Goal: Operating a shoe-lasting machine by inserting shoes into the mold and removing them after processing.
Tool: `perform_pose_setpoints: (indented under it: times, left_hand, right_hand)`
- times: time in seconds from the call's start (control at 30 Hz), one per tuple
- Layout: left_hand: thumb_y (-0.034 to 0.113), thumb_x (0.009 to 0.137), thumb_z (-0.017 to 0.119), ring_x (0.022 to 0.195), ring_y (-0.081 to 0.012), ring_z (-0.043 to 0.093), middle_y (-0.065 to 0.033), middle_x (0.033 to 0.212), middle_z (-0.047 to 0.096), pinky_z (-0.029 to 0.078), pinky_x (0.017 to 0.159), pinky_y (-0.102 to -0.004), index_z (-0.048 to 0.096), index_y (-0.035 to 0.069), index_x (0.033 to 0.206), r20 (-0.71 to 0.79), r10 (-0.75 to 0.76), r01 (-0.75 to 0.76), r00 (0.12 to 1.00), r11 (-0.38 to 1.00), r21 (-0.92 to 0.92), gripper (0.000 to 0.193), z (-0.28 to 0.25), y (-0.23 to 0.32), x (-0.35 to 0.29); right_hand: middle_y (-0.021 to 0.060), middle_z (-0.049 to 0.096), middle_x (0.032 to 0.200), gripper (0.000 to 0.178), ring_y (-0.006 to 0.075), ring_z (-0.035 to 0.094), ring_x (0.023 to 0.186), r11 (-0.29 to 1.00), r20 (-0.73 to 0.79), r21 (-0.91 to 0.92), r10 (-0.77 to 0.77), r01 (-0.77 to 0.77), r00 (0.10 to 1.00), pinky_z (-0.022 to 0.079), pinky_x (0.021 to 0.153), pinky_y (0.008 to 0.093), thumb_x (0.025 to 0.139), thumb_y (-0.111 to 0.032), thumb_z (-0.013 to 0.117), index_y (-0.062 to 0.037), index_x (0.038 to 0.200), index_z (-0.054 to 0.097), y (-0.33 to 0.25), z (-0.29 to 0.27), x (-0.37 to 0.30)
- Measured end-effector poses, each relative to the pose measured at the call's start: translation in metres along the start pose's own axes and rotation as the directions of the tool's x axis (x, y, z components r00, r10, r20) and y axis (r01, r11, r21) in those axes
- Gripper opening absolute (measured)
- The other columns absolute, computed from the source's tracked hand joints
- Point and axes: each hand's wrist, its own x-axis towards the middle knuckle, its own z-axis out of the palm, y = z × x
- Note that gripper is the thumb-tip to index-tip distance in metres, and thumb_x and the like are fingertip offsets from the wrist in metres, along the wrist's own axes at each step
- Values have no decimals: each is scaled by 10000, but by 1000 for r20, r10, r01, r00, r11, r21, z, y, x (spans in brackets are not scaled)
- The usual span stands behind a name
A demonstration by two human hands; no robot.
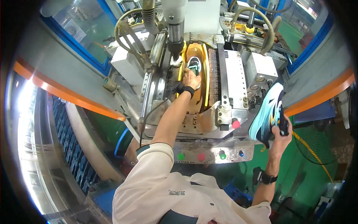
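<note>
In the machine's long tan trough [195, 100] stands a dark shoe with a white sole edge and light-green parts [194, 63], its toe pointing away from me. My left hand [191, 80] reaches in from the near side and grips this shoe near its heel end; the fingertips are partly hidden. Out to the right, clear of the machine, my right hand [281, 137] holds a second shoe [266, 115] by its dark heel end. That one is pale turquoise, black and white, tilted with its toe up and away. Both wrists wear black bands.
A metal press head [175, 37] hangs just left of the trough, between yellow side pads [205, 76]. Hoses and a steel rod [146, 97] flank it. Coloured buttons line the front panel [212, 152]. Orange-edged guards [71, 93] curve along both sides.
</note>
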Motion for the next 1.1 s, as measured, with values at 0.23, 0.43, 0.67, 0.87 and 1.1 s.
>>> perform_pose_setpoints:
  times: [0.23,0.43,0.67,0.87,1.1]
  left_hand:
    - [109,825,720,835,-214,680,-86,948,691,569,719,-349,644,3,1038,542,-27,527,840,281,-802,250,-104,-12,-89]
    - [125,861,662,912,-144,658,-58,1064,656,543,769,-281,550,-11,1253,452,-1,431,892,303,-850,429,-224,-61,-248]
    - [85,838,672,925,-169,658,-93,1097,646,542,788,-275,510,-45,1276,95,-420,241,903,310,-920,485,-296,-130,-388]
    - [79,863,655,851,-190,670,-86,1018,660,566,710,-294,564,-29,1198,-72,-733,82,677,172,-982,363,-270,-155,-469]
    - [83,892,659,927,-188,671,-108,1085,661,574,781,-330,587,-43,1168,73,-788,19,611,-77,-997,312,-202,-157,-540]
  right_hand:
    - [106,684,935,433,149,627,839,919,282,-331,-120,214,952,492,766,284,703,-139,745,46,1082,646,-4,129,138]
    - [221,682,1063,505,352,671,977,717,592,-637,218,284,776,527,856,393,665,-292,767,23,1044,659,9,325,143]
    - [253,692,987,364,391,689,933,565,501,-706,-29,427,865,552,806,459,803,-195,603,34,1072,518,104,420,82]
    - [281,634,1038,631,447,647,946,618,623,-402,-356,675,697,534,807,517,769,-244,715,-15,1261,394,148,407,93]
    - [176,636,888,179,351,627,816,757,771,401,-583,515,257,502,735,393,808,22,618,6,985,638,62,244,-188]
